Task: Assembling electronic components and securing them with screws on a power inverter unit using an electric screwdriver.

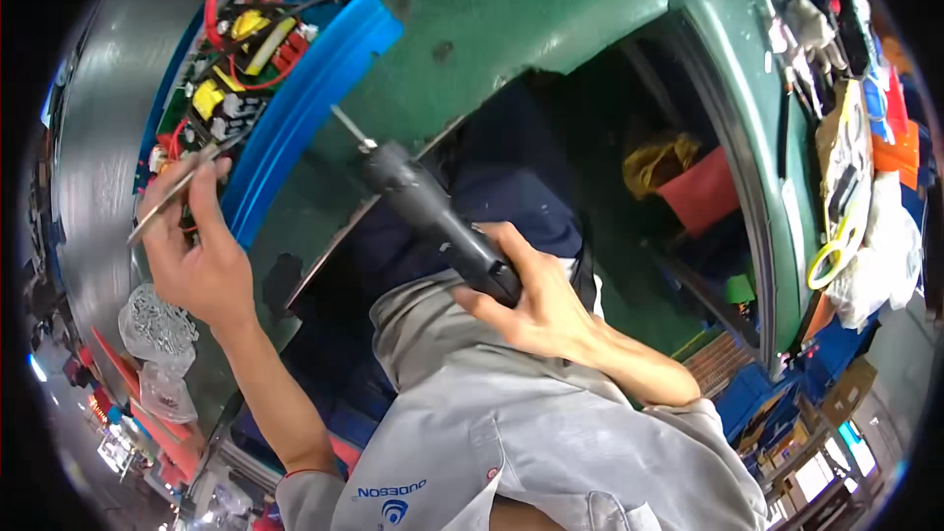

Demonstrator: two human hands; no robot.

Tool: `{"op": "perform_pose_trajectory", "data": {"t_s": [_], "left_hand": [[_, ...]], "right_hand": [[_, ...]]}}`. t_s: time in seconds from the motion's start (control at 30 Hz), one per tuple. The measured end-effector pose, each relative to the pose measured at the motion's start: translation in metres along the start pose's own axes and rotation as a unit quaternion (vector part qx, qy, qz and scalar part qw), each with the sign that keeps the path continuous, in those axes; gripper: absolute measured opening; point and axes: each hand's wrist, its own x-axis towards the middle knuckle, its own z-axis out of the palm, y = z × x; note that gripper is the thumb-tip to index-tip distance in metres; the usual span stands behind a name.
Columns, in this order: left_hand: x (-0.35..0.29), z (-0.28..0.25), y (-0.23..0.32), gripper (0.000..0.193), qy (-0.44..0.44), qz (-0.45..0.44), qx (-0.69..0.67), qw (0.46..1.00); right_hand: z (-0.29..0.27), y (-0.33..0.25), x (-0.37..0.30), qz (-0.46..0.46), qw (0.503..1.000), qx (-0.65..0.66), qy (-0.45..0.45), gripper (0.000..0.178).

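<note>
Blue casing [310, 98] beside left hand [205, 261], apart from right hand [546, 307].

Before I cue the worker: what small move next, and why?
Perhaps bring the black power driver in the right hand over the circuit board: its bit ends near the blue housing's wall, while the left hand holds a thin metal tool at the board.
</note>
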Motion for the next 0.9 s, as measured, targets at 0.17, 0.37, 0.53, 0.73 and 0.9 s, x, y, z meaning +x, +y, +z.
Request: {"op": "perform_pose_trajectory", "data": {"t_s": [0.17,0.37,0.53,0.73,0.9], "left_hand": [[-0.003,0.002,0.005,0.015,0.000,0.012,0.083,0.996],[-0.004,0.005,0.001,0.016,0.013,0.007,0.089,0.996],[0.002,0.007,0.005,0.015,0.029,0.008,0.106,0.994],[0.002,0.003,0.010,0.011,-0.008,0.049,0.142,0.989],[0.003,-0.001,0.010,0.019,-0.032,0.091,0.065,0.993]], "right_hand": [[0.012,0.012,0.010,-0.109,0.994,-0.027,-0.001,0.043],[0.005,0.004,0.017,-0.063,0.997,0.000,-0.039,0.042],[0.004,-0.004,0.025,-0.053,0.998,0.009,-0.044,0.041],[-0.003,0.005,0.027,0.043,0.962,0.208,-0.173,0.059],[-0.006,0.001,0.021,0.177,0.913,0.304,-0.207,0.079]]}}
